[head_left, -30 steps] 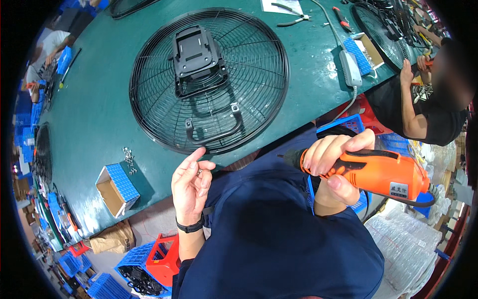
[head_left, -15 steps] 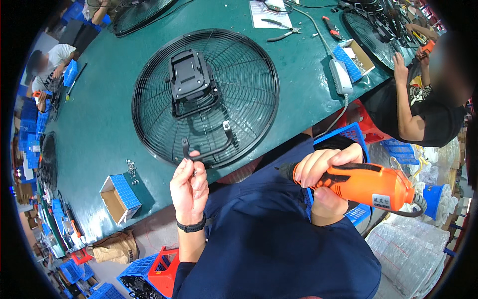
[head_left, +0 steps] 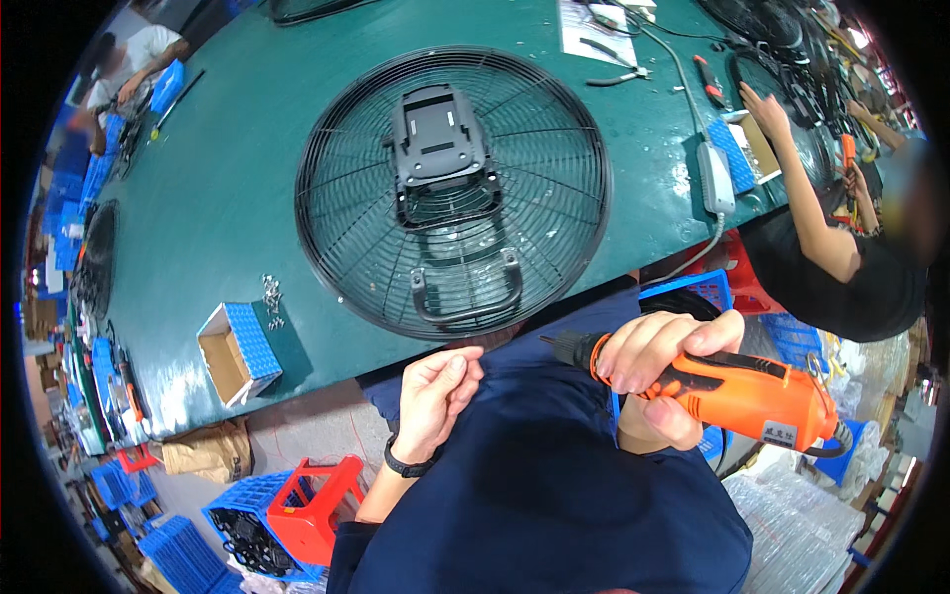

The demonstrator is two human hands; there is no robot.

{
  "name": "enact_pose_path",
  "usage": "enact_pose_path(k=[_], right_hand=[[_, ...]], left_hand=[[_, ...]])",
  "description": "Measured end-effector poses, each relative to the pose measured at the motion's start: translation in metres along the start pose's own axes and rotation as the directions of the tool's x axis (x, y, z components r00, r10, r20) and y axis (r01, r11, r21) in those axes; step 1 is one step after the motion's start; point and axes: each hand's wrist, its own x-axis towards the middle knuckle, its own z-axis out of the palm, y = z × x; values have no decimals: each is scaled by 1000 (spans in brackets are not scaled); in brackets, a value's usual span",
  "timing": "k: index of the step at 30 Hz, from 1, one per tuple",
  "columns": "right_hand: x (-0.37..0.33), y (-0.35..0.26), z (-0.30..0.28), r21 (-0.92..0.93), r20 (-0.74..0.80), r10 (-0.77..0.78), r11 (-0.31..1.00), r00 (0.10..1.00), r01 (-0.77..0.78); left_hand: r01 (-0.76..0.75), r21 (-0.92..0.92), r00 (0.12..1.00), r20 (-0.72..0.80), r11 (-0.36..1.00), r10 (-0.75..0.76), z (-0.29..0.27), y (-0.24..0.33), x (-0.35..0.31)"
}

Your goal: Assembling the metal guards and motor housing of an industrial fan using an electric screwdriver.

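My right hand (head_left: 658,361) is wrapped round an orange and black electric screwdriver (head_left: 757,398), its bit pointing left. Just off the table's front edge, my left hand (head_left: 435,396) has its fingers curled and thumb pressed in; whether anything small is inside is hidden. Ahead of it lies a round black fan guard (head_left: 346,213) on the green table. A black box-like mount (head_left: 440,144) with a bracket frame sits on the guard's middle. A curved black handle (head_left: 470,315) with two upright ends rests at the guard's near side, apart from my left hand.
A blue-sided open box (head_left: 255,346) stands on the table (head_left: 188,238) at left, beside loose screws (head_left: 272,300). At right are a white power adapter (head_left: 714,176), another small box (head_left: 737,153), pliers (head_left: 616,75) and a co-worker's arm (head_left: 807,198). A red stool (head_left: 317,510) stands below.
My left hand has let go of the handle and drawn back toward me; the handle now lies on the guard. The screwdriver stays in my right hand. A co-worker's hand reaches farther over the table.
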Motion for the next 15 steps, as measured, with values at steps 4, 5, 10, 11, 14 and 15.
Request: enact_pose_path(k=[4, 5, 10, 11, 14, 15], right_hand=[[5, 9, 5, 28, 90, 0, 1000, 996, -3], [6, 11, 7, 43, 93, 13, 999, 996, -17], [10, 14, 17, 63, 171, 51, 996, 984, -62], [10, 15, 20, 59, 202, 54, 996, 978, -67], [12, 17, 28, 43, 219, 79, 995, 972, -91], [11, 18, 30, 32, 216, 82, 995, 973, -91]], left_hand=[[-56, -53, 998, 1, 997, 56, -1, 1, -1], [-58, -58, 998, -19, 997, 57, -2, 2, 0], [43, -233, 996, 82, 971, -24, -8, 0, 6], [83, -266, 993, 102, 960, -57, -9, -1, 6], [120, -284, 991, 90, 951, -98, -7, -1, 6], [139, -292, 990, 73, 946, -123, -8, -1, 7]])
